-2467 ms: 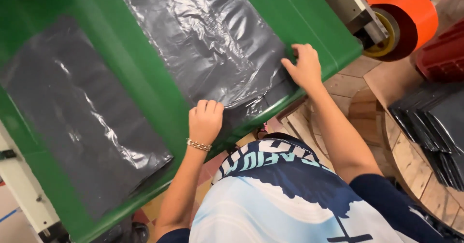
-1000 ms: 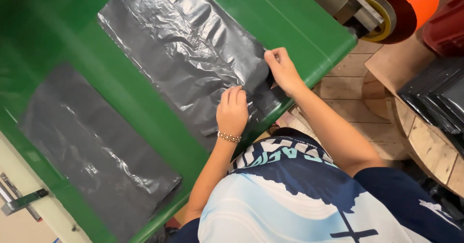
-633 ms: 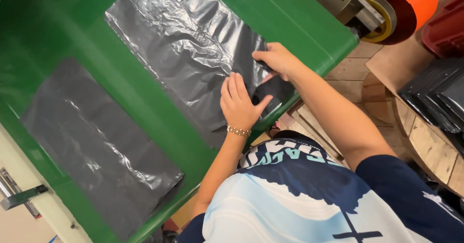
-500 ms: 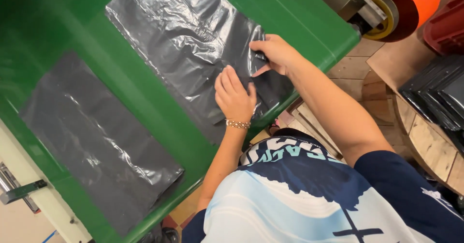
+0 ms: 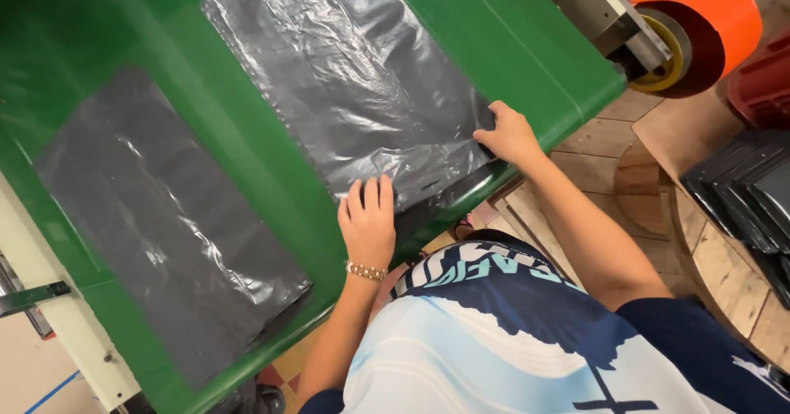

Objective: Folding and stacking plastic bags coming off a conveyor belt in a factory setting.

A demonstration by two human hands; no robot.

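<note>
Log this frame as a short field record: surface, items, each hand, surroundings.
surface: green table, tilted in view
items: two dark plastic bags lying flat; nearer bag, farther bag
left hand: flat, palm down on the nearer bag's lower edge; bead bracelet on wrist
right hand: at the nearer bag's corner by the table edge; grip unclear
surroundings: orange roll, stack of dark bags on wooden board

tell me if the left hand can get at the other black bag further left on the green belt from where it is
Probably yes. The left hand lies flat on the near bag, and only bare green belt separates it from the other black bag; nothing blocks a sideways reach.
</note>
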